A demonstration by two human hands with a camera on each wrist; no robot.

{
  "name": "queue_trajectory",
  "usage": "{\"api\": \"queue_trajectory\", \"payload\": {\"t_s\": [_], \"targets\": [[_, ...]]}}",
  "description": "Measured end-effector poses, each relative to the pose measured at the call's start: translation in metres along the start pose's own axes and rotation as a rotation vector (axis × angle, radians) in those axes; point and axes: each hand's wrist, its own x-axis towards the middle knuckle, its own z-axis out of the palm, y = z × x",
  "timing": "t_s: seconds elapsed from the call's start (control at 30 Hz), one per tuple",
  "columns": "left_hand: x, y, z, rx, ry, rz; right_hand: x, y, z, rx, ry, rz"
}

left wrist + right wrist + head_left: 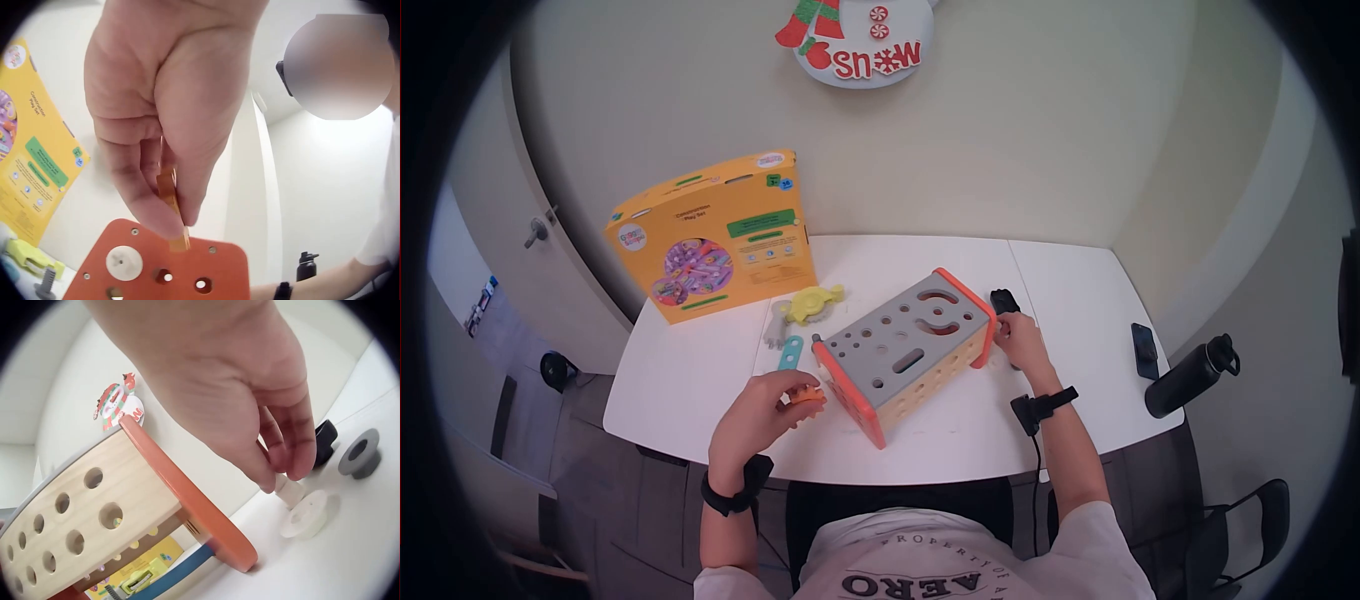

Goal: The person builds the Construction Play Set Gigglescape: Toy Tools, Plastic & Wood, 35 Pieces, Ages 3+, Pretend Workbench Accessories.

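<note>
My left hand (752,418) pinches a flat orange toothed toy piece (808,395) beside the left end of a toy workbench (870,350). In the left wrist view the orange piece (173,203) appears edge-on between thumb and fingers, above the bench's orange end panel (228,262). At the opposite end, my right hand (1025,345) reaches down to the table. Its thumb and fingertips pinch the stem of a white flanged toy peg (306,514). A grey flanged ring (360,454) and a black piece (325,442) lie just beyond those fingers.
Yellow (813,303), grey (776,325) and teal (790,353) toy parts lie left of the bench. Behind them stands a yellow box (720,240). A phone (1144,350) and a black bottle (1190,378) are at the right on the white table (940,455).
</note>
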Motion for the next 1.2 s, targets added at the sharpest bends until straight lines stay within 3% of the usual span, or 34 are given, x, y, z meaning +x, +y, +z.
{"api": "queue_trajectory", "payload": {"t_s": [0.23,0.43,0.57,0.7,0.83,0.93,1.03,1.13,1.2], "targets": [[-0.015,0.012,0.000,-0.043,0.132,0.187,0.000,-0.009,-0.006,0.011,-0.001,0.050],[-0.019,0.026,0.019,-0.062,0.124,0.283,-0.025,-0.021,-0.052,0.392,0.179,0.035],[-0.011,0.049,0.044,-0.060,0.123,0.278,-0.050,-0.073,-0.091,0.561,0.112,-0.064],[0.004,0.066,0.062,-0.149,0.082,0.198,-0.087,-0.126,-0.104,0.763,-0.099,-0.184],[0.013,0.072,0.078,-0.163,0.095,0.142,-0.116,-0.166,-0.104,0.702,-0.353,-0.236],[0.014,0.060,0.095,-0.100,0.161,0.295,-0.126,-0.179,-0.099,0.601,-0.447,-0.239],[0.005,0.062,0.102,-0.039,0.108,0.232,-0.128,-0.176,-0.084,0.606,-0.449,-0.223],[0.003,0.062,0.113,0.104,0.202,0.454,-0.127,-0.176,-0.080,0.622,-0.447,-0.196],[0.004,0.061,0.116,0.138,0.225,0.494,-0.126,-0.175,-0.077,0.635,-0.440,-0.159]]}}
